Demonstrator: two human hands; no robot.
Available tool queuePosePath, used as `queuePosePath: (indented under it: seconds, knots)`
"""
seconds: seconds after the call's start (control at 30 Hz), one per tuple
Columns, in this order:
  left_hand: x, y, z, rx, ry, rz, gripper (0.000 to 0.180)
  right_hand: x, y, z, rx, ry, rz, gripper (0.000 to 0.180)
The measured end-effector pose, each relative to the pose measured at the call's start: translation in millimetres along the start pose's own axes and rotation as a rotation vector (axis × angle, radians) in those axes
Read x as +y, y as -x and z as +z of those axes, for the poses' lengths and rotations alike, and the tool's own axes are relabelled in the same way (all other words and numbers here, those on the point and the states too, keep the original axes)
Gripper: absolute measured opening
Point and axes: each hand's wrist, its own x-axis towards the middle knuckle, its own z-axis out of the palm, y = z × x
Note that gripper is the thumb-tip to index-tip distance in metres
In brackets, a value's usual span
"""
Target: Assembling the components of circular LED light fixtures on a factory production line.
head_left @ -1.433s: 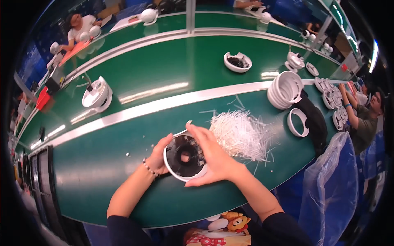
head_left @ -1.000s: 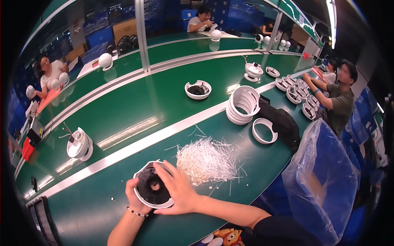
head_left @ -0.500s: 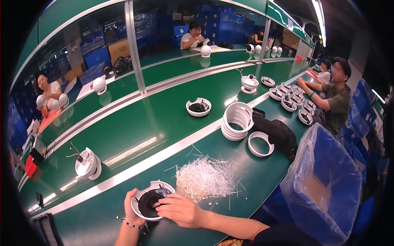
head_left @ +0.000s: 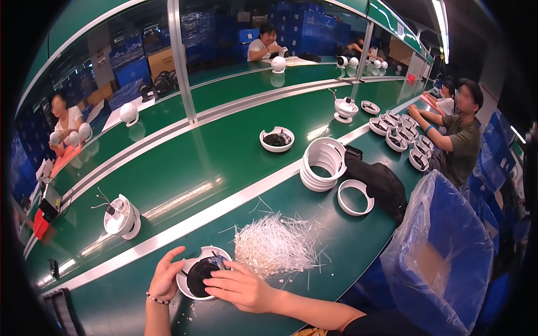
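A round white housing with a black inside (head_left: 200, 276) lies on the green bench (head_left: 336, 252) near its front edge. My left hand (head_left: 167, 275) cups its left rim with the fingers spread upward. My right hand (head_left: 240, 287) rests flat over its right side, fingertips on the black part. Just right of the housing lies a loose heap of thin white plastic strips (head_left: 274, 244).
A stack of white rings (head_left: 322, 163) and a single ring (head_left: 355, 197) sit beside a black bag (head_left: 378, 180). A blue bin lined with clear plastic (head_left: 443, 257) stands at the right. More housings (head_left: 122, 217) (head_left: 277, 139) ride the conveyor. A seated person (head_left: 457, 137) works at right.
The view has swung up and right, so the housing and my hands sit lower left in the picture. Both hands stay on the housing; my right hand has slid across it.
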Motion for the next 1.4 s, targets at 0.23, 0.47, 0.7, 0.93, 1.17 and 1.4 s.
queuePosePath:
  seconds: [0.23,0.47,0.7,0.93,1.17,1.4]
  knots:
    - [0,-50,-9,0.124,-0.070,0.103,0.056,-2,-6,-2,0.057,0.067,0.125,0.048]
    - [2,-192,12,0.334,0.062,0.173,0.054,2,-2,-3,0.034,0.072,0.161,0.035]
    - [-8,-204,-6,0.454,-0.011,0.264,0.053,-4,0,7,-0.020,0.000,0.186,0.032]
    - [-11,-83,-18,0.407,-0.636,0.796,0.034,-2,1,0,-0.105,0.023,0.172,0.031]
    - [-43,49,-91,0.693,-1.048,0.614,0.029,-26,-3,11,-0.164,-0.050,0.110,0.029]
    - [-72,51,-59,0.542,-1.570,0.405,0.057,-32,-3,12,-0.188,-0.079,0.087,0.030]
